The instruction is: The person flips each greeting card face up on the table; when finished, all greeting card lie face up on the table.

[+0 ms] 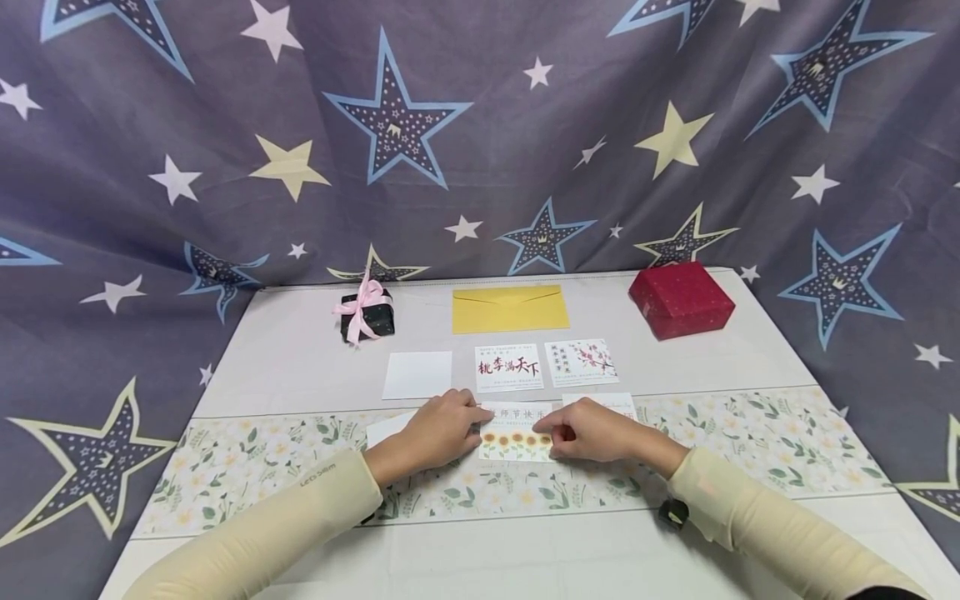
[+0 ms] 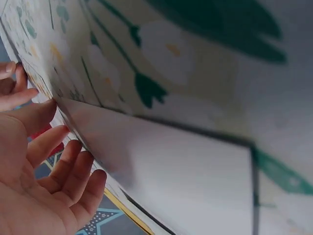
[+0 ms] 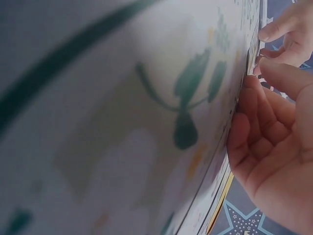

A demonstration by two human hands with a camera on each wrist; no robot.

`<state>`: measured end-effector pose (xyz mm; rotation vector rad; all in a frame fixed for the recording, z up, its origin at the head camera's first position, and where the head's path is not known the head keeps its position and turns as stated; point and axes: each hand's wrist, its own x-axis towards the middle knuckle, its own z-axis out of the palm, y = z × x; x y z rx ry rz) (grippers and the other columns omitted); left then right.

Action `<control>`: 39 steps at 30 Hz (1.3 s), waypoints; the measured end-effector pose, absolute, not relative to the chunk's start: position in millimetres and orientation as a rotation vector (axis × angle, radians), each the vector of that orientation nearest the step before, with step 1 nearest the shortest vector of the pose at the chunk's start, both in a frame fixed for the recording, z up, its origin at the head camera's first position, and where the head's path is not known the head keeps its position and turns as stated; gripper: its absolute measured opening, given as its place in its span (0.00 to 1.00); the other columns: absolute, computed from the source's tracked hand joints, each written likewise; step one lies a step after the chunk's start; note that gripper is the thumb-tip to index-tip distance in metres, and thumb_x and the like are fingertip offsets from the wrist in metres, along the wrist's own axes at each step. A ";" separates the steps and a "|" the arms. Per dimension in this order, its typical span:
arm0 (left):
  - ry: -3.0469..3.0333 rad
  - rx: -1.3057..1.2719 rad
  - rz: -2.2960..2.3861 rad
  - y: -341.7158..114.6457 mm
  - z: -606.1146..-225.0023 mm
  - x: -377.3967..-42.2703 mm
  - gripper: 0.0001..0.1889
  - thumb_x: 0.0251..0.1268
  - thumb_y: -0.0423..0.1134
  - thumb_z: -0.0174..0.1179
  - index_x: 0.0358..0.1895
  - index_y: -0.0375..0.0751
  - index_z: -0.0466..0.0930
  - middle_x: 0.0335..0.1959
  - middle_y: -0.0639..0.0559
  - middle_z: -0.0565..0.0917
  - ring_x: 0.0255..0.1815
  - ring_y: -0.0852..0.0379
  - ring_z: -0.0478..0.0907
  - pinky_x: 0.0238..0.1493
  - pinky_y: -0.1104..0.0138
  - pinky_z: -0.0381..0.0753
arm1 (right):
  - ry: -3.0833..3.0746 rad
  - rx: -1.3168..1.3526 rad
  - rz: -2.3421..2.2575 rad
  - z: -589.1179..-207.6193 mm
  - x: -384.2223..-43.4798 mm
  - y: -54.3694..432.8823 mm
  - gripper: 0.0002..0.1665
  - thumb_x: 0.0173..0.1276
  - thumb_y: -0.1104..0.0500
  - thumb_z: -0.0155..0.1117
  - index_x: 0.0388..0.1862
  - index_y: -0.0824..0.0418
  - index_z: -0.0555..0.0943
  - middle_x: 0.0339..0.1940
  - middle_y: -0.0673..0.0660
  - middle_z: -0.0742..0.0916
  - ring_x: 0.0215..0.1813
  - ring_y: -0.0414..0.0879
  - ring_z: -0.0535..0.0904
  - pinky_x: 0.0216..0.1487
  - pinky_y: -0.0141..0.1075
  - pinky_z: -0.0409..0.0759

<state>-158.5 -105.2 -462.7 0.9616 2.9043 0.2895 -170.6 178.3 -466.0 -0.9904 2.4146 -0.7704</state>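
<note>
A white greeting card with sunflowers (image 1: 516,447) and Chinese writing lies between the hands on the floral band. My left hand (image 1: 444,427) holds its left side, index fingertip at the upper corner and thumb lower down; the left wrist view shows the other fingers loosely bent. From the opposite side my right hand (image 1: 597,431) grips the right edge with thumb and index finger, its remaining fingers curled. Partly under the left hand is a blank white card (image 1: 386,427), also visible as a white card (image 2: 186,171) in the left wrist view. Another printed card (image 1: 611,402) shows behind the right hand.
Farther back lie a blank card (image 1: 417,375), a card with red characters (image 1: 508,379) and a blossom card (image 1: 592,372). Behind them are a yellow envelope (image 1: 510,315), a black gift box with pink ribbon (image 1: 375,321) and a red box (image 1: 681,300). A star-patterned curtain hangs behind.
</note>
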 end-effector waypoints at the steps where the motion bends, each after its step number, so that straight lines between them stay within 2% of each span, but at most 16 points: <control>1: 2.908 0.968 0.282 -105.5 -462.3 -158.4 0.18 0.66 0.43 0.66 0.59 0.51 0.86 0.44 0.52 0.83 0.42 0.56 0.78 0.42 0.61 0.79 | 2.411 -0.991 -0.769 -465.9 -170.6 178.3 0.22 0.69 0.60 0.69 0.62 0.60 0.84 0.24 0.41 0.79 0.27 0.30 0.70 0.34 0.25 0.73; 10: 2.939 0.999 0.197 -107.8 -459.1 -157.6 0.18 0.65 0.45 0.69 0.57 0.50 0.87 0.44 0.51 0.85 0.39 0.55 0.79 0.37 0.62 0.78 | 2.402 -1.045 -0.738 -464.1 -171.3 176.6 0.27 0.67 0.61 0.70 0.66 0.61 0.81 0.25 0.40 0.80 0.28 0.29 0.72 0.36 0.26 0.74; 23: 2.897 0.959 0.264 -111.4 -458.7 -157.8 0.20 0.66 0.45 0.68 0.60 0.47 0.85 0.46 0.49 0.84 0.42 0.54 0.78 0.43 0.60 0.80 | 2.387 -1.033 -0.707 -464.1 -171.8 175.5 0.27 0.68 0.59 0.71 0.66 0.59 0.81 0.26 0.39 0.81 0.28 0.30 0.72 0.36 0.27 0.74; 27: 2.904 0.928 0.323 -117.3 -454.0 -157.8 0.21 0.68 0.44 0.66 0.62 0.45 0.83 0.48 0.50 0.84 0.45 0.54 0.80 0.48 0.59 0.81 | 2.392 -1.043 -0.699 -460.7 -174.9 175.4 0.27 0.68 0.58 0.71 0.66 0.58 0.81 0.26 0.39 0.81 0.29 0.30 0.72 0.37 0.27 0.75; 31: 2.925 0.855 0.348 -125.3 -446.1 -161.0 0.23 0.67 0.44 0.66 0.64 0.44 0.81 0.51 0.49 0.84 0.49 0.53 0.81 0.54 0.57 0.82 | 2.439 -1.087 -0.680 -452.9 -182.0 174.0 0.26 0.69 0.59 0.69 0.65 0.61 0.81 0.24 0.39 0.80 0.26 0.30 0.70 0.36 0.28 0.74; 39: 2.968 0.837 0.314 -145.3 -437.3 -176.3 0.23 0.64 0.43 0.69 0.61 0.42 0.83 0.50 0.44 0.84 0.49 0.47 0.83 0.52 0.54 0.84 | 2.503 -1.108 -0.663 -435.3 -202.5 158.8 0.26 0.70 0.60 0.67 0.66 0.64 0.80 0.28 0.42 0.86 0.25 0.32 0.73 0.38 0.30 0.77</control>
